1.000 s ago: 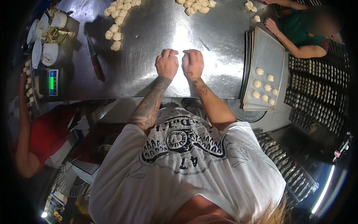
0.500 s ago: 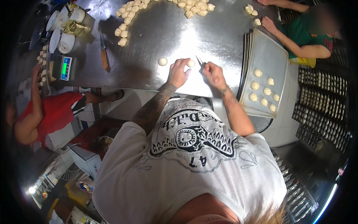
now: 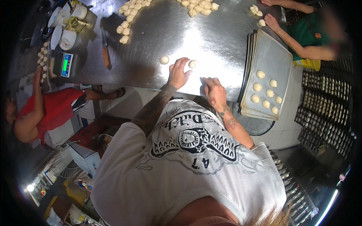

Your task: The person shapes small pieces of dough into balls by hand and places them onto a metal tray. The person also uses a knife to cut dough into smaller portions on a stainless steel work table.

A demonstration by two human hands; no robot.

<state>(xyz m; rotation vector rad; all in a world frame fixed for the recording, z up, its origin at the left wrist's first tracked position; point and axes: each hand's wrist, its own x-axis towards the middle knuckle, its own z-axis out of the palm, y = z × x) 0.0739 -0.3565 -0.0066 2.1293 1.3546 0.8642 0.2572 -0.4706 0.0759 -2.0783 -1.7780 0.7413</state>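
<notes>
A round dough ball (image 3: 193, 63) with a dark line across its top lies on the metal table. My left hand (image 3: 178, 74) rests just left of it, thumb and fingers apart with nothing between them. A second, smooth dough ball (image 3: 164, 60) sits beyond those fingers to the left. Near the table's front edge, my right hand (image 3: 215, 91) is closed around small dark scissors (image 3: 202, 80); most of the scissors is hidden by the hand, and their two blades show clearly only in the earlier picture.
At right, a stack of metal trays (image 3: 277, 56) carries several cut dough pieces. More dough pieces (image 3: 200, 6) lie at the far side. A wooden-handled knife (image 3: 105, 56) and a digital scale (image 3: 66, 65) are at left. Co-workers stand at both sides, one hand (image 3: 271, 22) near dough.
My right hand has drawn back toward me with the scissors, away from the dough ball. My left hand has shifted slightly left and come off the ball, which now shows a line on top.
</notes>
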